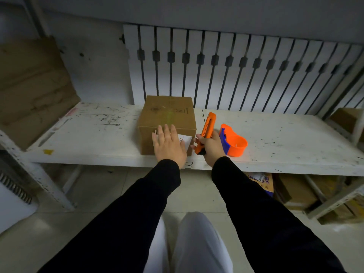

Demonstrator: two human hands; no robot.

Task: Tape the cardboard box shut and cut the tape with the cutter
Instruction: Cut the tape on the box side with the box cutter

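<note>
A closed cardboard box [167, 117] sits on the white, scuffed bench [275, 134], near its front edge and close to the middle of the view. A strip of clear tape runs across the top of the box from back to front, catching a faint greenish sheen. A white label [186, 140] is stuck on the front face near the right corner.

The left hand [169, 145] lies flat and spread against the front upper edge of the box, fingers extended onto the top, grasping nothing. The right hand [209, 145] is clenched around an orange utility cutter [207, 131], held just to the right of the box with its tip pointing up and away from the person; whether the blade is extended cannot be told.

Immediately right of the right hand, an orange and blue tape dispenser [233, 141] rests on the bench, its open orange ring facing up.

Both arms wear black sleeves. A slotted white panel [236, 62] stands behind the bench, flattened cardboard [33, 85] leans at the left, and more boxes [299, 192] sit on a lower shelf at the right.
</note>
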